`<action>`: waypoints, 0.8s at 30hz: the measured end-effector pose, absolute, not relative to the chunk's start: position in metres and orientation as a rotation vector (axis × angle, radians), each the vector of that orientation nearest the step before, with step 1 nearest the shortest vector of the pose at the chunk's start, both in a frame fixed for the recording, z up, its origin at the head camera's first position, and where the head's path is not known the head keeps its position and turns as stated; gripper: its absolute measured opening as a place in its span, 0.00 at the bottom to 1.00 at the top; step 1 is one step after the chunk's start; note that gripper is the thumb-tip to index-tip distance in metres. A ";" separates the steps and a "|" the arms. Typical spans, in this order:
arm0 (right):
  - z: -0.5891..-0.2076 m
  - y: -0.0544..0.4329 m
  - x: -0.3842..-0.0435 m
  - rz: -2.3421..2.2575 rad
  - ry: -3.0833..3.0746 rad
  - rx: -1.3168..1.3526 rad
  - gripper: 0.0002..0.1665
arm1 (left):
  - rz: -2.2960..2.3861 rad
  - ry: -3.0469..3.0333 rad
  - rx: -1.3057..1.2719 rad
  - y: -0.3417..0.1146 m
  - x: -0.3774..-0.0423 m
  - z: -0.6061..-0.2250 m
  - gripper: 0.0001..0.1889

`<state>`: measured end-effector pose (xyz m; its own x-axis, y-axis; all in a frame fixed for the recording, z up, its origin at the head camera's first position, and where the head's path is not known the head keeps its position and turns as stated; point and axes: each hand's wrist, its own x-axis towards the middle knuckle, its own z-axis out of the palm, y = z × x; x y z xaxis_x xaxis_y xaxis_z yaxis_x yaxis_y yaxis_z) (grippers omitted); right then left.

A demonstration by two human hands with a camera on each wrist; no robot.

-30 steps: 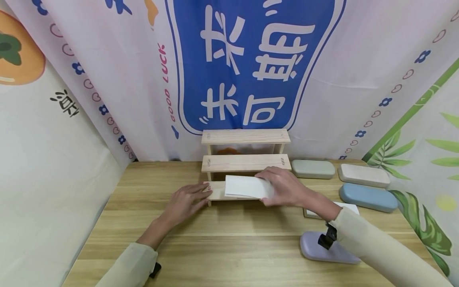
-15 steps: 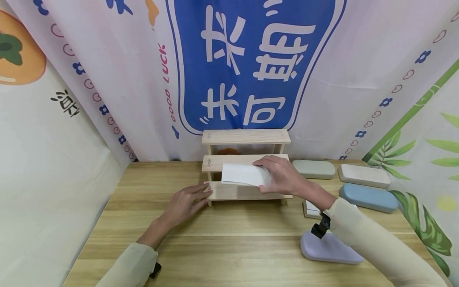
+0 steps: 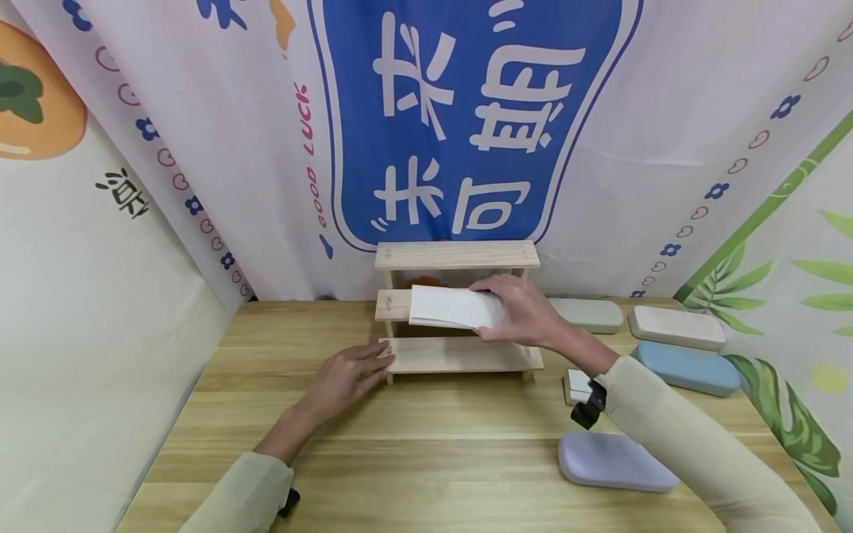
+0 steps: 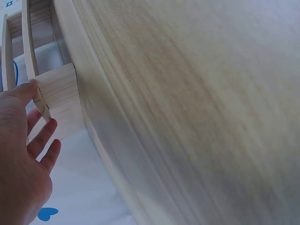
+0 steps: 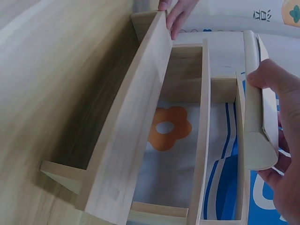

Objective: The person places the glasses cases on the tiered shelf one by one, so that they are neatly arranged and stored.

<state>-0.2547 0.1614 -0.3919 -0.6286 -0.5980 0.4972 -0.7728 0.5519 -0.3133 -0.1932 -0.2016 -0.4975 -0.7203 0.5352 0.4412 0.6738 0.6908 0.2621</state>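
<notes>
A three-tier wooden display stand stands at the back of the table. My left hand grips the left end of its lowest board; in the left wrist view my thumb and fingers lie on either side of the board's end. My right hand holds a white glasses case by its right end, over the middle board. In the right wrist view the case has a rounded body and a thin flat flap slightly apart from it.
Grey-green, white and blue glasses cases lie at the back right. A white-topped box is partly hidden by my right sleeve, and a purple case lies nearer. A printed cloth hangs behind the stand.
My right hand has carried the white glasses case up and back, from over the lowest board to over the middle one. The left hand stays on the stand.
</notes>
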 end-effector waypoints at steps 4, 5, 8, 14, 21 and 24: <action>-0.390 0.160 -0.261 0.774 -2.443 1.114 0.37 | -0.591 -2.580 -0.954 -0.202 -0.194 -0.498 0.17; -0.389 0.159 -0.263 0.787 -2.442 1.108 0.37 | -0.593 -2.579 -0.955 -0.202 -0.194 -0.498 0.17; -0.386 0.158 -0.266 0.825 -2.446 1.087 0.37 | -0.599 -2.573 -0.963 -0.202 -0.194 -0.498 0.17; -0.379 0.153 -0.273 0.842 -2.476 1.024 0.38 | -0.605 -2.550 -0.977 -0.202 -0.195 -0.499 0.17; -0.375 0.143 -0.283 0.806 -2.474 1.008 0.39 | -0.602 -2.547 -0.982 -0.202 -0.194 -0.499 0.18; -0.372 0.137 -0.288 0.793 -2.473 1.007 0.39 | -0.604 -2.560 -0.980 -0.202 -0.193 -0.497 0.18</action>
<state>-0.2878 0.1372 -0.3722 -0.6843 -0.5226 0.5086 -0.7209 0.5899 -0.3638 -0.1927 -0.2022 -0.4971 -0.7077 0.5483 0.4455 0.6896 0.6730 0.2672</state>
